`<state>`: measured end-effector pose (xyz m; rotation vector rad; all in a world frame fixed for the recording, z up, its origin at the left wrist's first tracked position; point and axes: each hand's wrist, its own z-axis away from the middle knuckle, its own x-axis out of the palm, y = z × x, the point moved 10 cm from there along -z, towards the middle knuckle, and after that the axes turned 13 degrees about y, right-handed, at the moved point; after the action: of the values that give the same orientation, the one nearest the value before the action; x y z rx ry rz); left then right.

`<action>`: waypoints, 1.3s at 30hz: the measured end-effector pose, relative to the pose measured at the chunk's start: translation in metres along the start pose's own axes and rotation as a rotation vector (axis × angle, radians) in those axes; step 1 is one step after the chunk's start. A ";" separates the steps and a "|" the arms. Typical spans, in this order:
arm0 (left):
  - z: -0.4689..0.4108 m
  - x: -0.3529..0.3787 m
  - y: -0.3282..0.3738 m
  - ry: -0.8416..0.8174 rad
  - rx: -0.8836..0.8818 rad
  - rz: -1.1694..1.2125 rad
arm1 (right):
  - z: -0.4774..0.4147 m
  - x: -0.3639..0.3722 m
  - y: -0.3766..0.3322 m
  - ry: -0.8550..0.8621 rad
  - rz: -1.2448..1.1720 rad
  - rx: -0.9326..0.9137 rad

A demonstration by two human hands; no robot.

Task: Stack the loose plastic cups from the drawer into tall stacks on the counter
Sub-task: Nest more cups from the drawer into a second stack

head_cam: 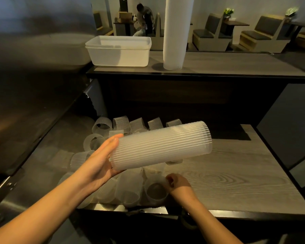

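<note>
My left hand [102, 157] cradles one end of a long stack of ribbed translucent cups [162, 146], held sideways over the open drawer [232, 175]. My right hand [177, 183] is lower down, its fingers pinching the rim of a single loose cup [156, 191] lying in the drawer. Several more loose ribbed cups [102, 127] lie scattered along the drawer's left and back. On the counter [236, 64] behind stands a tall upright cup stack [176, 32], its top cut off by the frame.
Two nested white plastic tubs [119, 51] sit on the counter left of the tall stack. A steel surface [25, 106] borders the drawer's left side. Behind the counter are booth seats, tables and a person bent over a table.
</note>
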<state>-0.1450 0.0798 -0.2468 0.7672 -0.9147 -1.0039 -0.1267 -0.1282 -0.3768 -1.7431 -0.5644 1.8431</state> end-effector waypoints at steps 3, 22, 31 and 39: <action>0.000 -0.001 0.000 -0.003 -0.005 0.007 | -0.003 0.001 0.006 0.007 0.033 -0.022; -0.001 0.001 0.002 -0.003 -0.009 0.026 | -0.002 -0.138 0.043 0.324 -1.195 0.297; 0.001 0.002 0.002 -0.006 -0.003 0.010 | -0.012 -0.186 -0.005 0.234 -1.420 0.046; 0.003 0.004 0.003 -0.010 0.013 -0.027 | -0.008 -0.166 -0.023 0.094 -1.091 0.004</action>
<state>-0.1460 0.0768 -0.2417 0.7879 -0.9220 -1.0273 -0.1135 -0.2168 -0.2349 -1.0998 -1.1631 0.9660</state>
